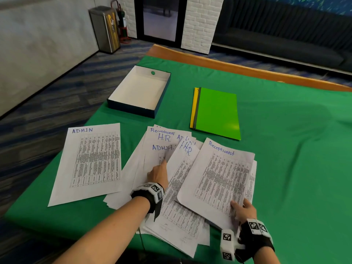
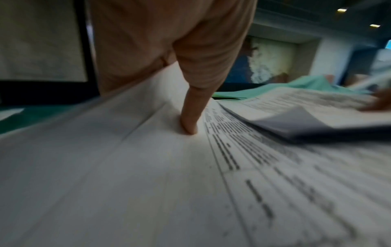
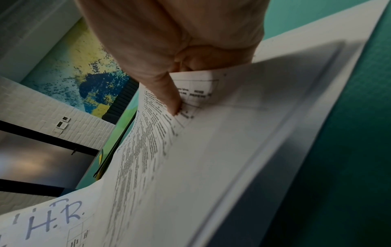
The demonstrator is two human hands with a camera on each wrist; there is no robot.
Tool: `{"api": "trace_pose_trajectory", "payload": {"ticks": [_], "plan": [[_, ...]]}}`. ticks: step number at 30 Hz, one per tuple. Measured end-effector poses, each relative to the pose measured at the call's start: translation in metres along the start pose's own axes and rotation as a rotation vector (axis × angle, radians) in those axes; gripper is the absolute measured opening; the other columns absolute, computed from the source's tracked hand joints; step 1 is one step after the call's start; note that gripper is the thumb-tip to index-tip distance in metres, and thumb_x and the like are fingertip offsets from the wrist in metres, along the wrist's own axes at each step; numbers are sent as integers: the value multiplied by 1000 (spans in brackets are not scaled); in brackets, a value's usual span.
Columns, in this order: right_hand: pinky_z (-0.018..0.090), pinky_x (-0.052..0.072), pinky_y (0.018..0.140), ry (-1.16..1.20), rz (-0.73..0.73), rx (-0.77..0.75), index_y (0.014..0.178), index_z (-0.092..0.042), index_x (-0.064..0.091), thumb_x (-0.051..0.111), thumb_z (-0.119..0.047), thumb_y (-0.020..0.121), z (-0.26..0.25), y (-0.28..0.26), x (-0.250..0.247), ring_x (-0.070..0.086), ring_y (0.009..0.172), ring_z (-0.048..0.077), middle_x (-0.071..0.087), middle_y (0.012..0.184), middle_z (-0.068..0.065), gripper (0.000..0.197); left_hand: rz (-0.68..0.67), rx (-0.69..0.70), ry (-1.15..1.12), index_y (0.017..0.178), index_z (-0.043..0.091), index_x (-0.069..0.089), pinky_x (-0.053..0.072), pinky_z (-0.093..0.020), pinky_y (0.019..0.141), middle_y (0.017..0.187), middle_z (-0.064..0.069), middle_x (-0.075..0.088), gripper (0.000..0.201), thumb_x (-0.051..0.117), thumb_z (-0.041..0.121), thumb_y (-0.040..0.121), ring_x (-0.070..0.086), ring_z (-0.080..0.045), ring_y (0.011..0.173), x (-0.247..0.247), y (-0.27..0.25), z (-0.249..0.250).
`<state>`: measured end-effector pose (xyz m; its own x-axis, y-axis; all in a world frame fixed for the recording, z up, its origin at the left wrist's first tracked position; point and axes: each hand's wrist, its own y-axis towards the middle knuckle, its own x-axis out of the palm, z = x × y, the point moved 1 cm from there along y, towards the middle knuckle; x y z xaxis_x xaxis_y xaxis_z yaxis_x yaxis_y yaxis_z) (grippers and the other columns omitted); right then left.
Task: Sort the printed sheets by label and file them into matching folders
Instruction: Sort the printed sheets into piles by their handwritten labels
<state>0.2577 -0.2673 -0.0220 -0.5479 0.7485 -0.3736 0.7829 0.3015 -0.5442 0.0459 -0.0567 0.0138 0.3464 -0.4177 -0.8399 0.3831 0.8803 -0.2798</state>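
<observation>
- Head view only: one ADMIN sheet [image 1: 89, 162] lies alone at left on the green cloth [image 1: 295, 149].
- Left hand [image 1: 159, 173], fingers extended, presses the fanned pile of sheets [image 1: 171, 216]; its wrist view shows a thumb [image 2: 190, 117] flat on paper.
- Right hand [image 1: 243, 209] pinches the Receptionist sheet [image 1: 219, 178]; its wrist view alone shows the corner clamped.
- Folders [image 1: 217, 113] lie beyond.
</observation>
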Motion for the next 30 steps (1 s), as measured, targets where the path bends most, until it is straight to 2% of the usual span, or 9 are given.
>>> {"api": "trace_pose_trajectory", "payload": {"ticks": [3, 5, 8, 9, 13, 16, 20, 24, 30], "plan": [[38, 52, 81, 10, -3, 14, 121, -3, 57, 60, -4, 87, 1, 1, -1, 63, 84, 27, 66, 102, 17, 34, 115, 160, -20, 143, 18, 17, 46, -33, 87, 93, 2, 68, 79, 60, -3, 81, 63, -19, 80, 15, -12, -2], [38, 52, 80, 16, -3, 22, 122, -2, 56, 61, -4, 87, 2, 1, -1, 63, 83, 26, 66, 104, 17, 35, 106, 171, -71, 148, 19, 13, 47, -29, 87, 92, 9, 66, 89, 67, 2, 79, 62, -13, 79, 22, -11, -6], [38, 49, 85, 48, 7, 28, 129, 0, 50, 60, -1, 87, 0, 0, -2, 62, 91, 29, 63, 113, 20, 43, 27, 205, 26, 122, 18, 57, 46, -33, 88, 104, 3, 62, 35, 62, 17, 87, 60, -18, 89, 17, -8, -6], [40, 48, 87, 57, 14, 29, 131, 1, 47, 59, 0, 87, -2, -1, -2, 61, 95, 31, 61, 118, 22, 45, 23, 174, 38, 113, 15, 63, 44, -34, 89, 109, -1, 60, 25, 60, 24, 89, 59, -20, 94, 13, -6, -6], [39, 46, 88, 46, 31, 16, 133, 2, 45, 58, 1, 88, -4, -4, -3, 61, 101, 34, 59, 122, 22, 46, 116, -82, -53, 106, 8, 68, 27, -31, 102, 135, -7, 42, 29, 69, 24, 81, 36, -27, 124, 16, 13, -30], [37, 47, 85, 25, 22, 28, 128, 0, 51, 58, 0, 88, -2, -3, -3, 60, 89, 28, 62, 118, 20, 40, 140, -241, -124, 96, 14, 71, 32, -43, 107, 151, -7, 23, 30, 77, 29, 71, 24, -32, 135, 18, 21, -45], [38, 46, 84, 31, 7, 31, 129, 1, 49, 57, 0, 88, -5, -5, -4, 58, 87, 26, 61, 120, 21, 42, 112, -278, -117, 100, 11, 68, 36, -42, 105, 150, -7, 29, 34, 79, 27, 72, 35, -32, 131, 14, 22, -42], [39, 43, 91, 50, 13, 20, 133, 3, 44, 57, 1, 89, -10, -11, -4, 57, 108, 36, 57, 126, 21, 47, 179, -217, -106, 98, 6, 70, 40, -42, 98, 135, -3, 43, 34, 81, 17, 68, 47, -30, 112, 13, 19, -37], [38, 47, 87, 34, -4, 43, 125, 0, 53, 59, -1, 88, -8, -9, -3, 58, 88, 26, 62, 118, 20, 38, 255, 4, 88, 97, 15, 72, 36, -35, 91, 124, 1, 54, 20, 67, 12, 78, 51, -23, 107, 11, 7, -33]]}}
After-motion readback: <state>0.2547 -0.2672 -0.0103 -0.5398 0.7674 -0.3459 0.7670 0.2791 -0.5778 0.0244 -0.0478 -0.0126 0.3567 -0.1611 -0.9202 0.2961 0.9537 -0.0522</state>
